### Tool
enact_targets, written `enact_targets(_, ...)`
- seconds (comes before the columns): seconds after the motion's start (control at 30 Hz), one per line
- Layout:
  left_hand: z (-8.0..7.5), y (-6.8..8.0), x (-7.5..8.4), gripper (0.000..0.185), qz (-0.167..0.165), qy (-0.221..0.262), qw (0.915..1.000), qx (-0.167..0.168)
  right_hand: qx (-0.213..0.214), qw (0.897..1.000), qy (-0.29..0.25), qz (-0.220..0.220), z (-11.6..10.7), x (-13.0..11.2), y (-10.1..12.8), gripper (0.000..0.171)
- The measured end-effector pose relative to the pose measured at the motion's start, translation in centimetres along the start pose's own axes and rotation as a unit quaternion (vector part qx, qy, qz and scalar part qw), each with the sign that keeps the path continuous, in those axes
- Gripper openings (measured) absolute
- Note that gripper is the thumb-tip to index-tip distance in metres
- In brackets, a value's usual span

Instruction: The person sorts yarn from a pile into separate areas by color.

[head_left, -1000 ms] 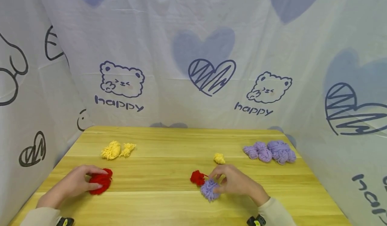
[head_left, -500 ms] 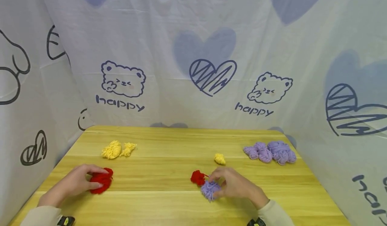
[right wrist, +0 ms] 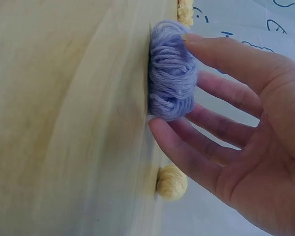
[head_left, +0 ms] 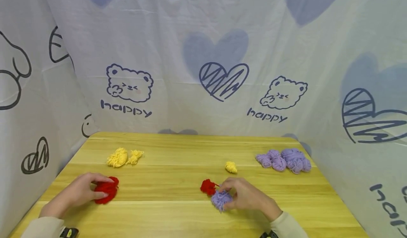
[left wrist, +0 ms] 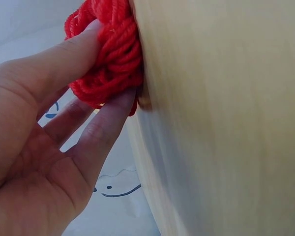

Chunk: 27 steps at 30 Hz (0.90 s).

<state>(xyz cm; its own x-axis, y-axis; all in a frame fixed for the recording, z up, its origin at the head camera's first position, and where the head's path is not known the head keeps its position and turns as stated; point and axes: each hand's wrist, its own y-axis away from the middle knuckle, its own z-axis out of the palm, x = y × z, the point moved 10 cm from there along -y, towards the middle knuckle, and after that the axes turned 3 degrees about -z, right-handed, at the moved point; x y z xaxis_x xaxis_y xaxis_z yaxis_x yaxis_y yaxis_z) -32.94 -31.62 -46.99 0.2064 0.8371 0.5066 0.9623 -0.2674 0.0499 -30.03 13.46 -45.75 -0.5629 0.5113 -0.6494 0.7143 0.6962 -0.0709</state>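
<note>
Fingers of the right hand (head_left: 246, 195) have closed round the purple yarn bundle (head_left: 220, 199) lying on the table (head_left: 178, 213) since a second ago; left hand (head_left: 77, 192) unchanged, pinching the red yarn bundle (head_left: 106, 191).

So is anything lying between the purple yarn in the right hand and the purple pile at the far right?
Nothing visible does. Bare table separates the purple yarn from the purple pile. The small yellow ball sits just left of that line.
</note>
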Motion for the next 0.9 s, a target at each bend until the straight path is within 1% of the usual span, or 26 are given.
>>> enact_targets(0.23,0.02,0.04,-0.06,0.038,-0.003,-0.005,1.0,0.004,0.011,0.999,0.039,-0.016,0.14,-0.2,-0.19,0.039)
enact_targets(0.43,0.01,0.09,-0.12,0.038,-0.004,-0.006,1.0,0.006,0.016,0.999,0.049,-0.007,0.23,0.12,-0.28,0.039)
enact_targets(0.57,-0.02,0.1,-0.06,0.039,-0.005,-0.003,1.0,0.006,0.019,0.999,0.047,-0.004,0.22,0.19,-0.32,0.038)
enact_targets(0.73,-0.04,0.11,0.02,0.039,-0.002,0.0,1.0,0.005,0.017,0.999,0.03,0.001,0.22,0.32,-0.35,0.038)
enact_targets(0.9,-0.03,0.01,-0.08,0.04,-0.006,0.002,1.0,0.003,0.011,1.0,0.017,0.012,-0.01,0.35,-0.2,0.038)
